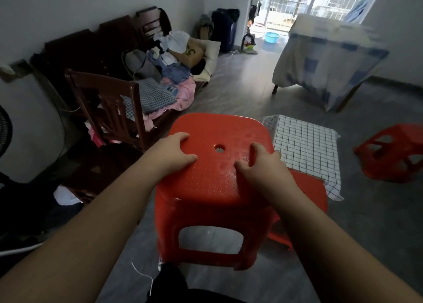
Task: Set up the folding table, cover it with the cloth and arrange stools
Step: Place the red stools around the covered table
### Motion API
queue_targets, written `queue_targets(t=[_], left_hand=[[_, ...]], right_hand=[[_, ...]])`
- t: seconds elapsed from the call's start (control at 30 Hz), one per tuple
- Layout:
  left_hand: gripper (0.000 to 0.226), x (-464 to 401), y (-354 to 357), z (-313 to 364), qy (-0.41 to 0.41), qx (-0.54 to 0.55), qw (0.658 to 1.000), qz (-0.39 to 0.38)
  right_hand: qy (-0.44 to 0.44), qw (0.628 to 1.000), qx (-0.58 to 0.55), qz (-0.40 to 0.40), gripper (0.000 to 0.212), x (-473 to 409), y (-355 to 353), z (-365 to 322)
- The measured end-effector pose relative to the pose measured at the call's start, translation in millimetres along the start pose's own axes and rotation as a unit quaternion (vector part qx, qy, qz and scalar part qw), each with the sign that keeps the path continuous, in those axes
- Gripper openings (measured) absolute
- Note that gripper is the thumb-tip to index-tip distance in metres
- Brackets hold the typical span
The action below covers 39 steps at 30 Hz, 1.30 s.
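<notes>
Table (304,147) clothed, beyond right fingertips. Both hands, left hand (176,151) and right hand (261,163), grip red stool (212,183); stool placement remains.

glossy dimpled plastic stool (215,165); checked cloth (304,149); dark varnished wooden bench (107,96).

Near stool (212,188): red plastic, square seat with rounded corners, a round hole in the middle, dotted texture; upright, slightly tilted, arched openings in the sides; a hand holds each side edge of the seat.
Second stool (313,193): red, directly behind the near one, mostly hidden, touching the checked cloth's near edge.
Third stool (393,151): red, on the floor well apart to the right, tilted.
Bench with cloth (306,149): low, covered by a white cloth with a dark grid, corner hanging down.
</notes>
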<state>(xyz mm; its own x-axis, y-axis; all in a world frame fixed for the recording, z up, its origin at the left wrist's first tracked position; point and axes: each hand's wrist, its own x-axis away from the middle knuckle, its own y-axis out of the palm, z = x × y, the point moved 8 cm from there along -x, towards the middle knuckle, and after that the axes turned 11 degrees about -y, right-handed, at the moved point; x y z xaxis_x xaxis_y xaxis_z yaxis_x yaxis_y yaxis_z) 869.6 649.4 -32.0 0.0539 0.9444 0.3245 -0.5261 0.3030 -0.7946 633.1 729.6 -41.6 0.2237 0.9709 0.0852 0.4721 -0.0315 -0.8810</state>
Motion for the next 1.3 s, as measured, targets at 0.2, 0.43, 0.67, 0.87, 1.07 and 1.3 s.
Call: queue_targets(t=[0.2, 0.43, 0.67, 0.87, 1.07, 1.3], left_hand=[[0.086, -160.7, -9.4, 13.0, 0.024, -0.014, 1.0, -0.01], [0.074, -317.2, -28.4, 72.2, 0.053, -0.047, 0.997, -0.03], [0.075, -457.3, -1.1, 166.0, 0.122, -0.085, 0.987, -0.053], [0.074, -592.2, 77.2, 216.5, 0.108, -0.077, 0.989, -0.064], [0.073, -729.2, 190.4, 225.5, 0.069, -0.034, 0.994, -0.074], [0.072, -869.8, 368.3, 187.9, 0.054, -0.007, 0.993, -0.106]], right_hand=[[0.044, 0.998, 0.001, 0.04, 0.077, -140.7, 22.2, -9.9], [0.101, 0.992, -0.03, 0.065, 0.078, -277.0, 22.5, -2.7], [0.138, 0.981, -0.06, 0.119, 0.073, -392.9, 19.3, 55.3], [0.171, 0.974, -0.094, 0.113, 0.08, -522.4, 56.4, 147.2], [0.2, 0.967, -0.136, 0.077, 0.078, -651.0, 122.0, 244.0], [0.237, 0.961, -0.131, 0.052, 0.077, -762.3, 251.9, 374.9]])
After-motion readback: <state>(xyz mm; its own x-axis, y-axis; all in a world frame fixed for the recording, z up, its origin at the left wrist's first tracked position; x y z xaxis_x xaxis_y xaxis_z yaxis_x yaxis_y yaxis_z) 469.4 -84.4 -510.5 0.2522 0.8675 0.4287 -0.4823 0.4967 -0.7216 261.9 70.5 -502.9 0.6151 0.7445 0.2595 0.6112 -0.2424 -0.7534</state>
